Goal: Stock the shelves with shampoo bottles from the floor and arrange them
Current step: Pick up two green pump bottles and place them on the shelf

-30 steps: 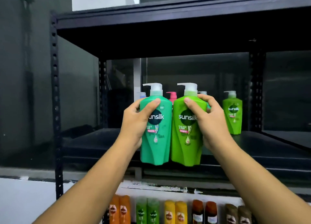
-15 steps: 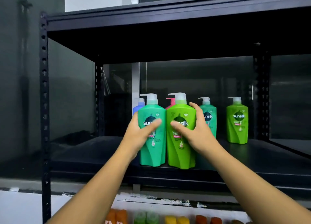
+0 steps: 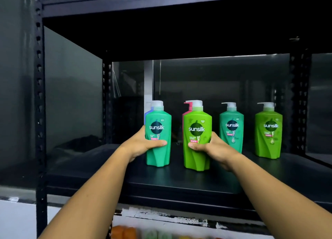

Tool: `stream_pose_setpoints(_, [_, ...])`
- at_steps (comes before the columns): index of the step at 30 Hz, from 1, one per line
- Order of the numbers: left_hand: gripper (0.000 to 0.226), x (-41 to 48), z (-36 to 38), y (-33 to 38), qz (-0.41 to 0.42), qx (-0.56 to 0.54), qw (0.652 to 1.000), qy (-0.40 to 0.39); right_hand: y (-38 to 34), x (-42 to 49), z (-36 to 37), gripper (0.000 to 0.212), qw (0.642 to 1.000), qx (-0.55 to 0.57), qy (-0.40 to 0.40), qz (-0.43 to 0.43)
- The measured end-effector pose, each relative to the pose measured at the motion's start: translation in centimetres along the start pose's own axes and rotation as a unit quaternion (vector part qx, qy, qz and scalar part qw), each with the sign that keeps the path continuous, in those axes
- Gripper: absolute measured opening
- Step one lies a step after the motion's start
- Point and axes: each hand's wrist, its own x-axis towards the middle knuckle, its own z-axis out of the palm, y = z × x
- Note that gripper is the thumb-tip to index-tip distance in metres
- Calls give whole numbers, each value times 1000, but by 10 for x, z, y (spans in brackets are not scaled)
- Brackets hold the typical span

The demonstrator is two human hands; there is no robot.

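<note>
Filling most of the view, a black metal rack (image 3: 39, 113) carries a dark shelf board (image 3: 179, 183), and two bare arms reach onto it. The left hand (image 3: 143, 145) wraps the waist of a teal bottle (image 3: 159, 158), with the thumb curled across the front just under the label. The right hand (image 3: 212, 149) grips a light green bottle (image 3: 196, 161) the same way. Both held bottles stand upright on the board, a clear gap between them.

Just beyond the right hand stands a second teal bottle (image 3: 231, 129), and farther out that side, apart from it, a second green bottle (image 3: 268, 136). Behind the left hand's bottle the edge of a blue bottle (image 3: 147, 113) peeks out. Behind the right hand's bottle a pink bottle (image 3: 186, 110) shows its shoulder and pump. Below the arms, blurred orange bottle tops (image 3: 124, 232) sit on a lower level.
</note>
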Motion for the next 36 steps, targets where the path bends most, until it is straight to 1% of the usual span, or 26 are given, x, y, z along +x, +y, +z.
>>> stream_pose_setpoints(1, [69,3,-2,-5,-7,-6,1000,10,5,7,0,104,1000,2,3,2])
stream_pose_setpoints(2, [67,5,-2,-11,-16,-13,1000,24,10,13,-1,100,1000,6,8,0])
stream_pose_setpoints(3, [65,7,-2,-17,-22,-19,999,42,13,14,1,88,1000,9,12,0])
stream_pose_setpoints(4, [64,7,-3,-23,-27,-18,998,57,14,12,3,72,1000,5,16,1])
stream_pose_setpoints(6, [64,7,-6,-32,-30,15,997,67,20,7,5,42,1000,-26,8,1])
stream_pose_setpoints(7, [65,5,-7,-35,-33,41,997,61,22,4,5,32,999,-47,-2,-1])
stream_pose_setpoints(8, [67,3,-8,-35,-38,69,996,48,23,2,5,27,998,-64,-12,-4])
stream_pose_setpoints(11, [74,0,-8,-37,-44,125,991,8,28,5,4,34,995,-94,-16,-7])
stream_pose_setpoints(15, [81,4,-10,-41,-39,141,989,28,31,7,4,38,992,-126,5,-10])
stream_pose_setpoints(18, [81,5,-13,-44,-45,152,986,49,29,4,4,58,989,-144,19,-15])
stream_pose_setpoints(20, [83,5,-15,-47,-45,156,985,55,27,2,4,64,986,-163,28,-22])
stream_pose_setpoints(25, [78,4,-15,-52,-62,142,987,40,23,-3,4,73,982,-184,33,-22])
stream_pose_setpoints(31, [69,5,-13,-48,-78,165,983,37,23,-5,2,77,980,-195,25,-25])
stream_pose_setpoints(36, [72,7,-15,-52,-76,180,979,54,29,1,0,78,976,-211,39,-27])
